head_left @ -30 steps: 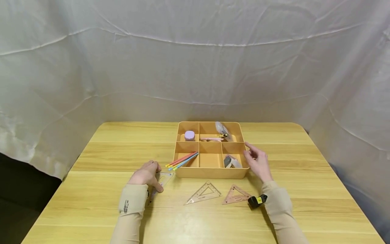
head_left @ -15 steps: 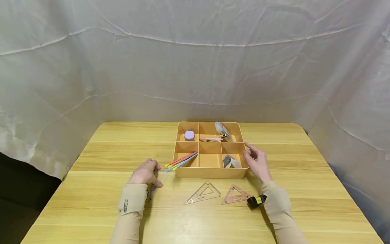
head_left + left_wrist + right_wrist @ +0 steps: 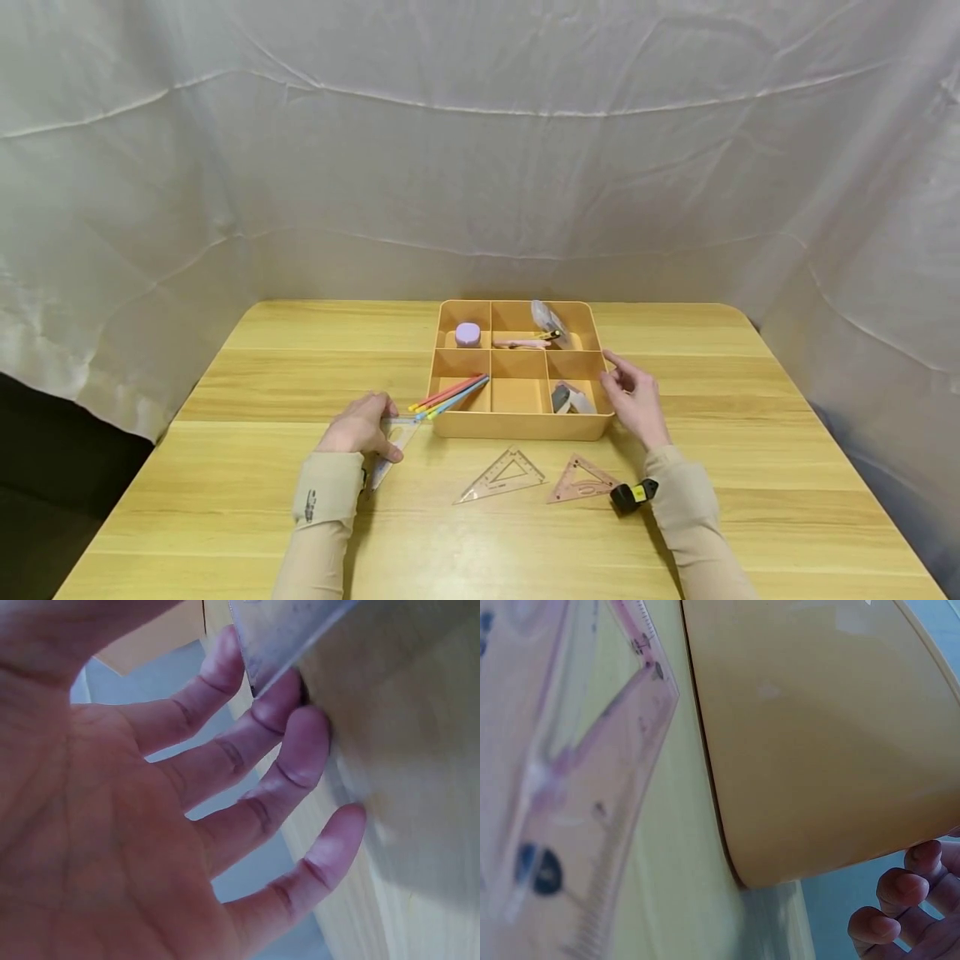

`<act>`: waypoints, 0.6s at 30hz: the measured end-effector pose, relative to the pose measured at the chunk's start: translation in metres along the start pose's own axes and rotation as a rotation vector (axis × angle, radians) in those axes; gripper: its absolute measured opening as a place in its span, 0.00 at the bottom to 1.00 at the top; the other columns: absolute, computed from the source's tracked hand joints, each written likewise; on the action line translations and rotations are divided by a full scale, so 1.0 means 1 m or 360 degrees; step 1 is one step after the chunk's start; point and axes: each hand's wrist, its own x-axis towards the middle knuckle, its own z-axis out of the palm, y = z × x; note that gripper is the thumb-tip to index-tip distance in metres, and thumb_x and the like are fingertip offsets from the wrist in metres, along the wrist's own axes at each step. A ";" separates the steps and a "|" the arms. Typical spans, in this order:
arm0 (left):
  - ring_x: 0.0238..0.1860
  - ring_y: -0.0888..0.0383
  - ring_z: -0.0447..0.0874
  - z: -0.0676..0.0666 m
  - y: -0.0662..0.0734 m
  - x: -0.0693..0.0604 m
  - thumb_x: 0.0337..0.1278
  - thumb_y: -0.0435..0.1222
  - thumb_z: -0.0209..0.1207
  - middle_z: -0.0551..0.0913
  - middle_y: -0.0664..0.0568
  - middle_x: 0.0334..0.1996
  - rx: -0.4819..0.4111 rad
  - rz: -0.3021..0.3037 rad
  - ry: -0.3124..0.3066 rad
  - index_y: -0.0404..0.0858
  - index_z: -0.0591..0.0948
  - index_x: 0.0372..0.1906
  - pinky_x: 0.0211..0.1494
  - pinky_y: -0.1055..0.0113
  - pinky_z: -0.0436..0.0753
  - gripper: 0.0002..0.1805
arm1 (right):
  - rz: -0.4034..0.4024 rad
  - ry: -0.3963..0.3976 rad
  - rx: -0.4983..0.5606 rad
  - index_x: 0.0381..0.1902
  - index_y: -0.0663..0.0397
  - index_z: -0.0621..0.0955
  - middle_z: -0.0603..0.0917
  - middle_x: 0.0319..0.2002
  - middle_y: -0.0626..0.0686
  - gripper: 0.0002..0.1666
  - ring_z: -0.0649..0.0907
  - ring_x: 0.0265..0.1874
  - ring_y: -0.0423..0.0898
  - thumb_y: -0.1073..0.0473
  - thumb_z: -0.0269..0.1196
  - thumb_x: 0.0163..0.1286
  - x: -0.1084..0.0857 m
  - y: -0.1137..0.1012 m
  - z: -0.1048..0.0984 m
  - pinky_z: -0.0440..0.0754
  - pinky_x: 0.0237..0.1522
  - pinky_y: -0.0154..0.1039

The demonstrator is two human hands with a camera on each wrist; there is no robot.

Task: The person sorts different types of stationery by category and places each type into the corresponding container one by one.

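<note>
My left hand (image 3: 362, 427) holds a clear set square (image 3: 400, 431) between thumb and fingers, tilted off the table, left of the desk organizer. In the left wrist view its corner (image 3: 289, 634) meets the fingertips; the thumb is hidden. At the right side of the tan organizer (image 3: 517, 427), my right hand (image 3: 636, 402) touches the wall and rim with bent, relaxed fingertips. The right wrist view shows those fingers (image 3: 904, 892) against the outer wall (image 3: 817, 750). Another clear set square (image 3: 495, 487) and a pink set square (image 3: 564, 486) lie flat in front.
Several colored pencils (image 3: 450, 397) lean over the organizer's front left edge. A purple round-cornered item (image 3: 467, 335) sits in the back left compartment. A pink item (image 3: 521, 343) and a clear plastic piece (image 3: 551, 321) lie back right, with grey and white items (image 3: 572, 400) in front.
The set square in my left hand has changed its tilt, seen nearly edge-on half a second ago and more face-on now. My right hand and the organizer stay in place.
</note>
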 end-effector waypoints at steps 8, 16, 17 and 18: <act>0.34 0.53 0.75 0.003 -0.004 0.001 0.36 0.33 0.79 0.79 0.48 0.33 -0.0182 -0.0016 -0.0038 0.38 0.74 0.52 0.37 0.63 0.75 0.34 | -0.0001 0.0008 0.0001 0.65 0.69 0.75 0.81 0.29 0.56 0.25 0.73 0.23 0.31 0.68 0.59 0.72 -0.001 0.002 0.002 0.72 0.25 0.26; 0.32 0.54 0.79 -0.001 -0.013 0.002 0.47 0.29 0.74 0.82 0.44 0.33 -0.0426 0.0081 -0.0026 0.34 0.71 0.58 0.35 0.65 0.79 0.33 | 0.0014 0.0023 -0.0004 0.66 0.68 0.75 0.80 0.29 0.53 0.25 0.73 0.24 0.31 0.68 0.58 0.72 0.000 0.004 0.003 0.72 0.27 0.26; 0.33 0.53 0.80 -0.003 -0.014 0.001 0.49 0.28 0.72 0.82 0.42 0.35 -0.0492 0.0083 -0.0026 0.33 0.70 0.59 0.36 0.64 0.80 0.32 | 0.0014 0.0024 0.0003 0.66 0.68 0.75 0.80 0.29 0.54 0.25 0.73 0.24 0.31 0.68 0.58 0.72 0.000 0.004 0.003 0.72 0.27 0.26; 0.35 0.53 0.82 -0.004 -0.016 0.000 0.53 0.28 0.69 0.82 0.41 0.38 -0.0558 0.0085 -0.0023 0.33 0.70 0.61 0.37 0.64 0.81 0.30 | 0.0015 0.0021 0.0010 0.66 0.68 0.75 0.80 0.30 0.55 0.25 0.73 0.24 0.31 0.68 0.58 0.72 0.000 0.004 0.004 0.72 0.28 0.26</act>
